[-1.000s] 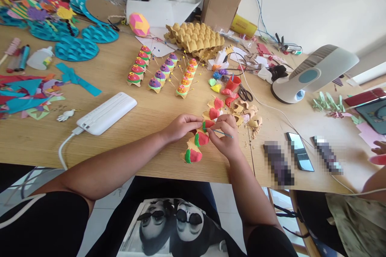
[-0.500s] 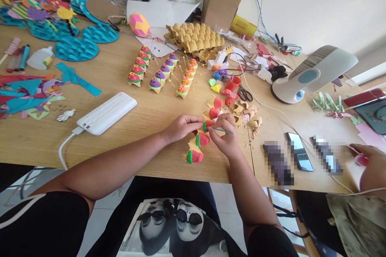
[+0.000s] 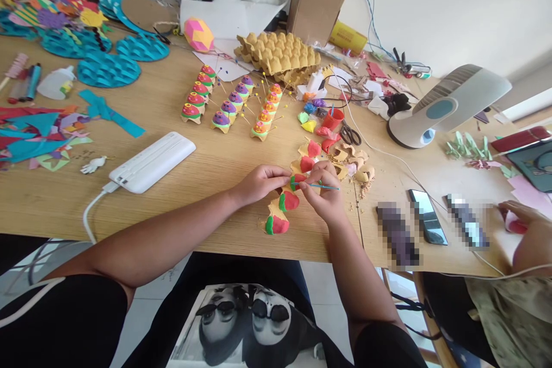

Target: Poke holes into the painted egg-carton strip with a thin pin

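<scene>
A strip of egg-carton cups [image 3: 282, 226] lies on the table in front of me, its cups covered with red and partly with green, clay-like material. My left hand [image 3: 259, 185] grips the strip's left side near the middle cup, fingers together. Pinched in my right hand [image 3: 324, 195] is a thin blue stick [image 3: 328, 187], lying nearly level with its left tip at the green part of the middle cup. My right fingers partly cover that cup. The two farther cups show red on top.
Decorated carton strips with pins [image 3: 221, 119], an egg-tray stack [image 3: 280, 53], scissors [image 3: 350, 135] and a red cup [image 3: 333, 119] lie beyond. A white power bank [image 3: 152, 162] is left; a fan [image 3: 444, 106], a phone [image 3: 428, 217] and another person's hand [image 3: 528, 224] are right.
The blue stick has turned flatter, and its tip now reaches left across the green on the middle cup. My left hand stays in place on the strip.
</scene>
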`<state>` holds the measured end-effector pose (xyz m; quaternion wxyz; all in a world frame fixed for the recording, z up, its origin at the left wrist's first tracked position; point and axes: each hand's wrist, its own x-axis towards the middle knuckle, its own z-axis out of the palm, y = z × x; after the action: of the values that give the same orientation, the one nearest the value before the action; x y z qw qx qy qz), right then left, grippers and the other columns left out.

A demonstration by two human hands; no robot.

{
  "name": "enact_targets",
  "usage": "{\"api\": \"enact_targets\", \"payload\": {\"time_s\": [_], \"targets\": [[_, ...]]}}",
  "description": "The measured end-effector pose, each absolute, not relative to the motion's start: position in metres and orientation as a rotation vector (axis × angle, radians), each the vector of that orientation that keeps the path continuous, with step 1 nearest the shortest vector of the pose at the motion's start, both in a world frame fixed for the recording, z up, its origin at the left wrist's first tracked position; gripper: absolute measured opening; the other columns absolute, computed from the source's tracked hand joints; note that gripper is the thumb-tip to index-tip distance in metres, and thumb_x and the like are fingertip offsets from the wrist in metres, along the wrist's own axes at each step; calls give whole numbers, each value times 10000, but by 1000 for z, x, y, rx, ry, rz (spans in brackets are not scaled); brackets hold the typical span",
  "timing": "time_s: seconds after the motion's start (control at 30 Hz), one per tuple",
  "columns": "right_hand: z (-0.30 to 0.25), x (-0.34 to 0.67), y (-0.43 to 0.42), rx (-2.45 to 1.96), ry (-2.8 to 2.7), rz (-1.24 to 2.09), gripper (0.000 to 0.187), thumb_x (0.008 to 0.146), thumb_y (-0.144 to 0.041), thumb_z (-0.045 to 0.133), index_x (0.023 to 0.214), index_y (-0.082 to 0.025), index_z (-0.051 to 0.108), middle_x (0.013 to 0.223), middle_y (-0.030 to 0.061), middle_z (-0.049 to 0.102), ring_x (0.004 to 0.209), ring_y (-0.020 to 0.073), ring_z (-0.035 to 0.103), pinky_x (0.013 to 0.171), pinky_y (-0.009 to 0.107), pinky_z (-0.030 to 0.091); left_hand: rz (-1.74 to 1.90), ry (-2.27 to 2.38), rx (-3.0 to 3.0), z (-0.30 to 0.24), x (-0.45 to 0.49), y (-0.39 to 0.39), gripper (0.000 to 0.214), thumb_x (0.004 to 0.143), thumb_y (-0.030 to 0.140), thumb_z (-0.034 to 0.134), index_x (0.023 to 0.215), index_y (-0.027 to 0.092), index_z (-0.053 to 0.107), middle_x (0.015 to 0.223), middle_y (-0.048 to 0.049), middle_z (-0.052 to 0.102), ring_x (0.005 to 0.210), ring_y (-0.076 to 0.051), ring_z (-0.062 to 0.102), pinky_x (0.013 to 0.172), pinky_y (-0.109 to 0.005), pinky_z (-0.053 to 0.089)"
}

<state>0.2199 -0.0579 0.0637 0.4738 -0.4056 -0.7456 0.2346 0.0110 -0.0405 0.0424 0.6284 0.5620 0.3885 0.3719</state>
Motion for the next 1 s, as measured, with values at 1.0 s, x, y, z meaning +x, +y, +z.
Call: {"api": "enact_targets", "payload": {"time_s": [1.0], "targets": [[60,218,-55,-1043,-1832,496,166,877,-249,751,767,-245,626,925,36,590,923,229,602,841,428,511,848,887,1275,41,12,-41,426,791,573,781,954,187,857,1002,-75,812,860,-212,709,734,-294,564]]}}
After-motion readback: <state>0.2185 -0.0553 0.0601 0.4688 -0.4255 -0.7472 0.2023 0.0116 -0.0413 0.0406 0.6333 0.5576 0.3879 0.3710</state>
